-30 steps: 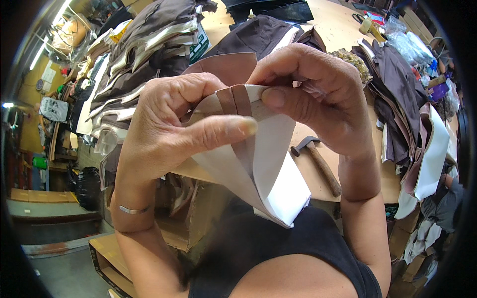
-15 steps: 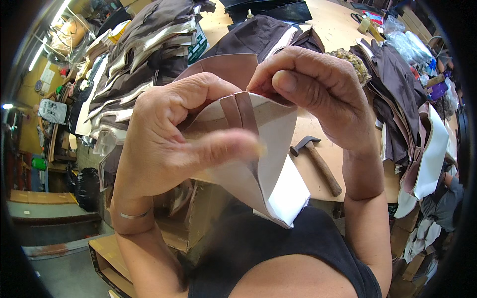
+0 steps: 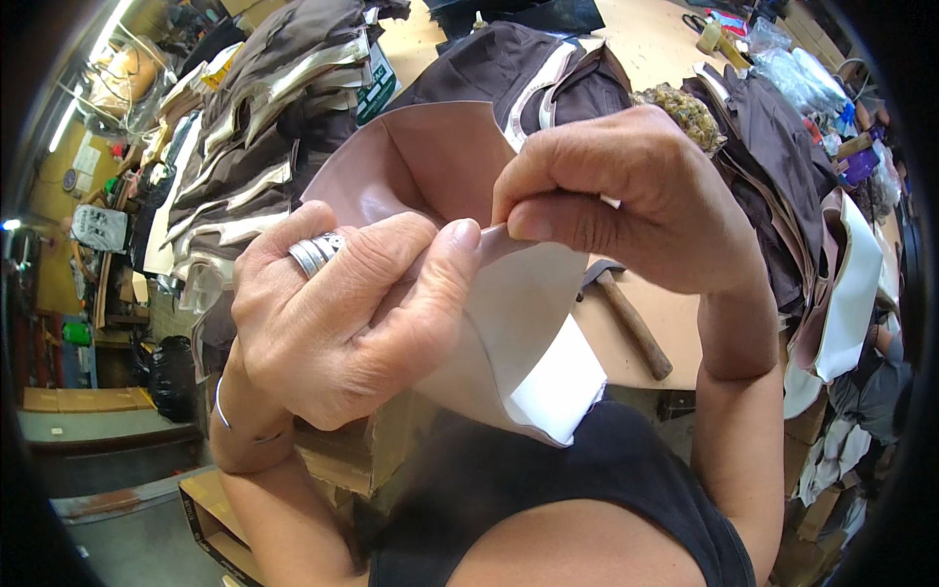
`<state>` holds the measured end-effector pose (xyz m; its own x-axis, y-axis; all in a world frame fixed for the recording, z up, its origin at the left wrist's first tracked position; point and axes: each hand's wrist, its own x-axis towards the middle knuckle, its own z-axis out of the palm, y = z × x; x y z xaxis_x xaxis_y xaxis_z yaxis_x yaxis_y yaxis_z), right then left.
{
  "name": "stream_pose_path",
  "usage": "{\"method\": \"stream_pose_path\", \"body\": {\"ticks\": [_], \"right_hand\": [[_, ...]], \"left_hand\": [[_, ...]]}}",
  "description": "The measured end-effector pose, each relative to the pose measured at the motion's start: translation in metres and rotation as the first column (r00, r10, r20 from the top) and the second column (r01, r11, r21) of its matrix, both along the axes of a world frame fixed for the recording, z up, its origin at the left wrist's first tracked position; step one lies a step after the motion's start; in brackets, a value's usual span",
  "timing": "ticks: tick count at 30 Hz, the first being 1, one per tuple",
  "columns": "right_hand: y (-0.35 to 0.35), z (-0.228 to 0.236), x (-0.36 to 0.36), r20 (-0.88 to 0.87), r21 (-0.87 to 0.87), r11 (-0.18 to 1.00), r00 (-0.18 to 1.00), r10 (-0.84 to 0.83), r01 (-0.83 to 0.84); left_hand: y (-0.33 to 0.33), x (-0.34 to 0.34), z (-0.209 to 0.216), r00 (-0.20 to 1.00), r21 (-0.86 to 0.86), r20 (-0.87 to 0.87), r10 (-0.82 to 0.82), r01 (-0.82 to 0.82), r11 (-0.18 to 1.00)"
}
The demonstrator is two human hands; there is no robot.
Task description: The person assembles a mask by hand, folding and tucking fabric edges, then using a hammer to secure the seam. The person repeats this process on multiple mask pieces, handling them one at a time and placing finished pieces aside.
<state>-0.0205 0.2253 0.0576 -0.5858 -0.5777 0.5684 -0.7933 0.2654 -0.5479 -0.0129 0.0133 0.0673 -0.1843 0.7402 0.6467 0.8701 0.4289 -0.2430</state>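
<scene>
A sewn leather piece (image 3: 528,303), pale on one face and pinkish on the other, hangs folded between my hands, with a white part at its lower end. My left hand (image 3: 342,318), wearing a wide ring, pinches its upper edge between thumb and bent fingers. Close by on the right, my right hand (image 3: 626,201) grips the same edge, thumb against the curled forefinger. The thumbs are a short way apart on the rim. Behind the leather, a hammer (image 3: 634,328) with a wooden handle lies on the table, its head partly covered by the piece.
Stacked dark brown pieces with cream edges (image 3: 254,127) rise at the left; another brown bundle (image 3: 518,73) lies straight ahead. At the right are more dark pieces (image 3: 773,166) and clear plastic bags (image 3: 802,73). A yellowish lumpy mass (image 3: 685,112) sits beyond my right hand.
My left thumb has come up from in front of the piece and presses on its edge. The rim is now turned, showing more pinkish face; the brown seam strip is covered.
</scene>
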Motion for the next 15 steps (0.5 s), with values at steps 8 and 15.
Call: {"method": "stream_pose_path", "body": {"ticks": [8,15], "right_hand": [[-0.003,-0.005,-0.002,-0.049,-0.065,0.997,0.998,0.036,-0.04],[-0.004,-0.006,-0.001,-0.139,0.011,0.999,0.99,-0.03,0.032]], "left_hand": [[0.0,0.007,0.004,1.0,-0.094,-0.004,0.026,-0.026,0.995],[-0.002,-0.014,-0.007,0.911,0.276,0.309,-0.272,0.188,0.943]]}}
